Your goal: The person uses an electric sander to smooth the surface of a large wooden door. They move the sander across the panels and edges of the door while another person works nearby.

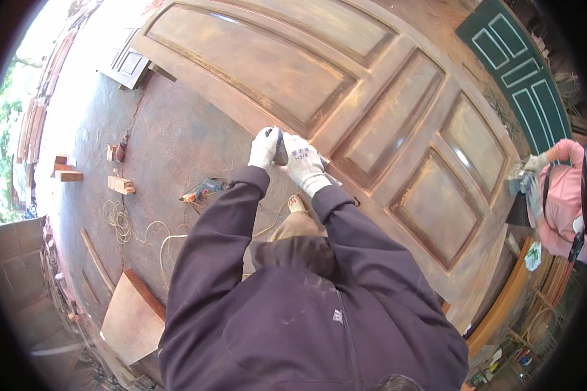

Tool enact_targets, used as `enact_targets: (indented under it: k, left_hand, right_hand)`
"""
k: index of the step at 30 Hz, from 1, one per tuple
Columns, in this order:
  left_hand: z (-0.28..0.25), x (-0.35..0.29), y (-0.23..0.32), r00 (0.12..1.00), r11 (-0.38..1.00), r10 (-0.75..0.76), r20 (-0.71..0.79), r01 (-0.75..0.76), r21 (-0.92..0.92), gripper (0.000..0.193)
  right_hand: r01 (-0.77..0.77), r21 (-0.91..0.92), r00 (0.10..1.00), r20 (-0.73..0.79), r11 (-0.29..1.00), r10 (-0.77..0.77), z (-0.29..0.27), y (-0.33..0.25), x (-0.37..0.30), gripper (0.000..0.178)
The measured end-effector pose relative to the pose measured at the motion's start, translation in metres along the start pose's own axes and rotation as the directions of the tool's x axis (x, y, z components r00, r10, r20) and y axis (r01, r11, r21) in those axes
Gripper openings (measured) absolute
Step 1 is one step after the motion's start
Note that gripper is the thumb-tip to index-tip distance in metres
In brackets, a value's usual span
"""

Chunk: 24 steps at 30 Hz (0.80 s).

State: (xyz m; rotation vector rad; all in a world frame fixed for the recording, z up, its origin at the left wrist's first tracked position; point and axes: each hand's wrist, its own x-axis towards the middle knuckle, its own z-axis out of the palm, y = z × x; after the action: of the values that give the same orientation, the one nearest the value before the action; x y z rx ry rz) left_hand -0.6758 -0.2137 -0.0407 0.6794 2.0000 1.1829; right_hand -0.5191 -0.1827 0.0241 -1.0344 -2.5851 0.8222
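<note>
Workshop floor (176, 130): grey-brown and stained, spreading from 8 to 11 o'clock, with bright daylight beyond it.
Door (346, 124): a large brown wooden one, running from 11 o'clock round to 4 o'clock, its near edge just beyond the hands.
Door's look: five framed panels in view; pinkish-brown rails, darker mouldings, panel faces clouded with paler, yellowish patches, and white glints near 2 o'clock.
Left hand (263, 151): white-gloved, fingers curled, just above centre towards 11 o'clock, by the door's near edge.
Right hand (306, 165): white-gloved, just beside the left, fingers bent inward at the same edge.
Dark piece (280, 155): between the hands; I cannot tell whether it is a held pad or part of a glove.
Grip: hands drawn close together; what the fingers pinch is hidden.
Power tool (207, 189): dark with orange, on the floor towards 9 o'clock.
Pale cord (116, 221): loosely coiled, farther out at 9 o'clock.
Wood block (120, 185): just above the coil.
Green door (522, 72): white-lined panels, at 2 o'clock.
Co-worker (564, 202): pink top, gloved, beside the brown door's end at 3 o'clock.
</note>
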Motion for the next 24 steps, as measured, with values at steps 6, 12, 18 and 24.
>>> enact_targets:
  k: [6,12,18,24]
  left_hand:
    - [0.108,-0.121,0.02,0.982,0.993,0.087,0.166,-0.099,0.067,0.041]
    - [0.23,-0.238,0.048,0.827,0.983,0.077,0.556,-0.156,0.096,0.034]
    - [0.331,-0.321,0.047,0.623,0.917,0.301,0.722,-0.396,-0.041,0.028]
    - [0.296,-0.304,0.055,0.706,0.961,0.077,0.704,-0.24,0.135,0.031]
  right_hand:
    - [-0.119,0.071,0.992,-0.041,0.99,0.123,-0.059,0.059,-0.135,0.075]
    - [-0.367,-0.006,0.921,-0.14,0.93,0.363,-0.107,0.128,-0.296,0.075]
    - [-0.591,0.102,0.784,-0.16,0.8,0.6,-0.155,0.168,-0.401,0.079]
    - [-0.373,-0.056,0.9,-0.262,0.926,0.347,-0.133,0.176,-0.385,0.075]
